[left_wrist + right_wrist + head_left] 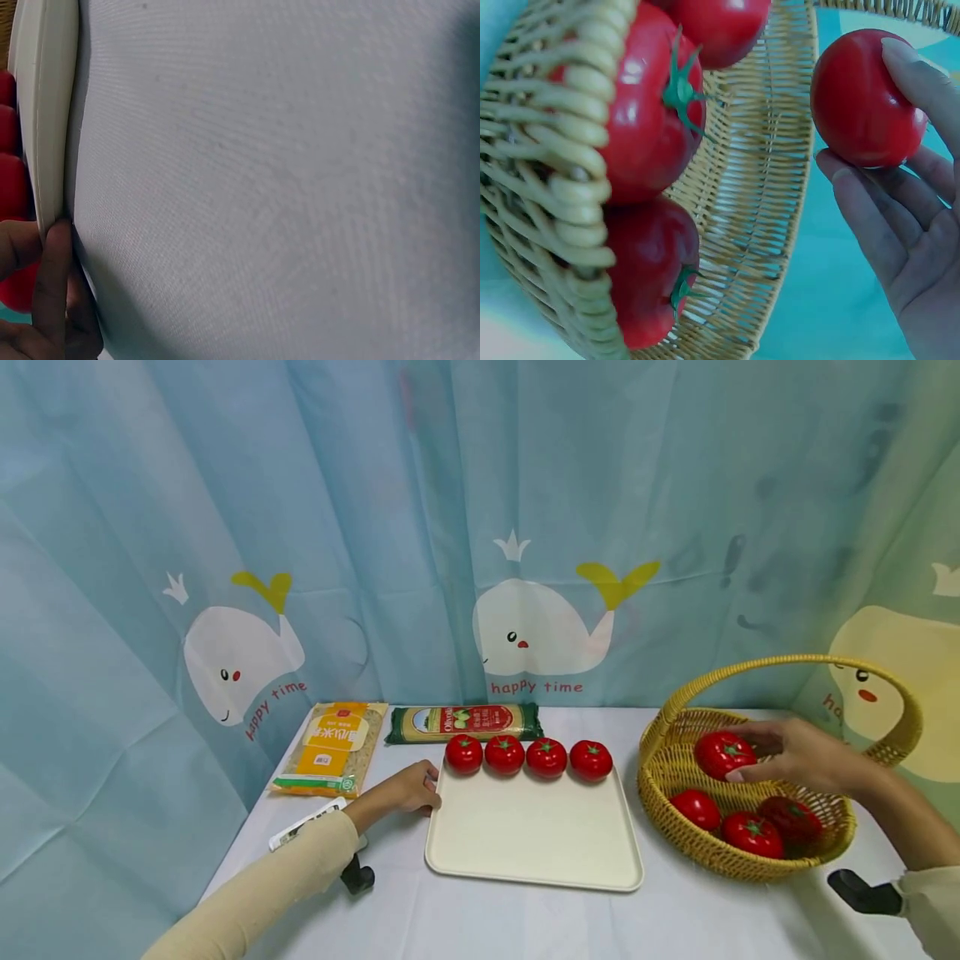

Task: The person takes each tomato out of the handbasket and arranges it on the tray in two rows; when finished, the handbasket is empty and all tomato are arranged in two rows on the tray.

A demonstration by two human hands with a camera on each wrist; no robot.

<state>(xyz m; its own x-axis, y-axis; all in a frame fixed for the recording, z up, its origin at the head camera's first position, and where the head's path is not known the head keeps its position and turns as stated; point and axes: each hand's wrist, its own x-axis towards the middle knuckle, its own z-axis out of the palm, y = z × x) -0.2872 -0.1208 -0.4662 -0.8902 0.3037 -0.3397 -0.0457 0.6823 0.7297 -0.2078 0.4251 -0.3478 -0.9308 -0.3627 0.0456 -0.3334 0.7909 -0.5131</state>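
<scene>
My right hand (806,756) holds a red tomato (723,755) between thumb and fingers, over the yellow wicker basket (675,827). In the right wrist view this tomato (866,97) is clear of the others, with the thumb on one side and fingers beneath. Three more tomatoes, one of them a tomato (752,834) at the front, lie in the basket. My left hand (408,789) pinches the left rim of a cream tray (532,835); the left wrist view shows thumb and finger at the tray edge (52,112). Several tomatoes, including a tomato (546,758), form a row along the tray's far side.
Behind the tray lies a pack of pasta (465,723). A bag of grain (330,750) lies at the back left, and a white object (307,823) is partly hidden by the left forearm. The basket's handle (795,660) arches over it. A blue curtain (405,527) hangs behind.
</scene>
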